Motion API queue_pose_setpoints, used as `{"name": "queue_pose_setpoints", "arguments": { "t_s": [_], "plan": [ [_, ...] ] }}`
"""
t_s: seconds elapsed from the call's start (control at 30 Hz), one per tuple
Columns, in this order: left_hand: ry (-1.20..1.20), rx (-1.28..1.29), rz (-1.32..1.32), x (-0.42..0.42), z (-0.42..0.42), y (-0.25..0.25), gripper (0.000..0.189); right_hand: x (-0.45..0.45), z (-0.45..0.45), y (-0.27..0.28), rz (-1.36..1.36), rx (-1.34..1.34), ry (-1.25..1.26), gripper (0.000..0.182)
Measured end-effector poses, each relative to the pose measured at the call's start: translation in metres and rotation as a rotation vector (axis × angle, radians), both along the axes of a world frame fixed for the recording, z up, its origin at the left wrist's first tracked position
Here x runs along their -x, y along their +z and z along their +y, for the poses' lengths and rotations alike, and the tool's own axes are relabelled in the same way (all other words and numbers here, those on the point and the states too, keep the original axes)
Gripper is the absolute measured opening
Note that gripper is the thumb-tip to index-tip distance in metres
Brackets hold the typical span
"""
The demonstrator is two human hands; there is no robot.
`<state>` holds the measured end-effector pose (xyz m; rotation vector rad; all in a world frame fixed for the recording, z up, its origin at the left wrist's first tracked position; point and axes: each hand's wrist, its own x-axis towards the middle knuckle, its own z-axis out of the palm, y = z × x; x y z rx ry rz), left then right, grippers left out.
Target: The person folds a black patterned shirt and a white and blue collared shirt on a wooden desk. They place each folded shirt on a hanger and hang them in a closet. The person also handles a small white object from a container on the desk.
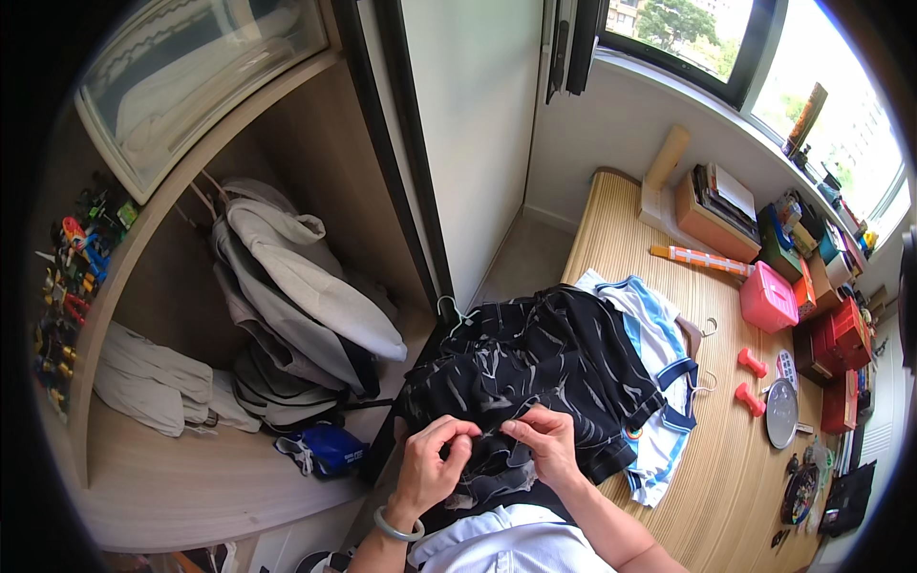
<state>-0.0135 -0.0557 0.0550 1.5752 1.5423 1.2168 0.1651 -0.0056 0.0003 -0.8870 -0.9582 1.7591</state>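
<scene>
A black garment with pale feather-like marks (530,351) lies in a heap directly before me, over the near end of the table. My right hand (548,444) pinches the garment's near edge between thumb and fingertips. Close beside it, my left hand (437,455) is curled over the same cloth, thumb and forefinger bent inward; whether it grips the fabric or something thin is too small to tell. A pale green hanger (458,315) pokes out at the garment's far left. Partly under the black cloth is a white and light-blue shirt (659,401) with navy trim.
To the left, an open wardrobe (215,487) holds hanging jackets (308,265), folded pale clothes (154,379) and a blue bag (326,448). The wooden table (716,458) bears hangers (706,383), pink dumbbells (751,399), a round grey plate (781,413) and a pink box (769,296).
</scene>
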Motion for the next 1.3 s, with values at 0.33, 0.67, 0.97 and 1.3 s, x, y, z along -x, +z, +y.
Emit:
{"name": "queue_pose_setpoints", "arguments": {
  "t_s": [0.33, 0.67, 0.97, 1.3],
  "plan": [
    [0.028, -0.044, 0.088, -0.009, -0.003, -0.012, 0.021, 0.008, -0.014, 0.005, 0.333, 0.319, 0.09, 0.013],
    [0.093, -0.118, 0.112, -0.016, -0.005, -0.018, 0.015, 0.014, -0.018, 0.0, 0.402, 0.283, -0.071, 0.011],
    [0.162, -0.09, 0.014, -0.014, -0.002, -0.022, 0.012, -0.006, -0.01, -0.015, 0.089, 0.16, -0.076, 0.01],
    [0.155, -0.013, -0.066, -0.006, -0.004, -0.019, 0.013, -0.011, 0.015, 0.005, -0.361, -0.396, 0.266, 0.019]
  ]
}}
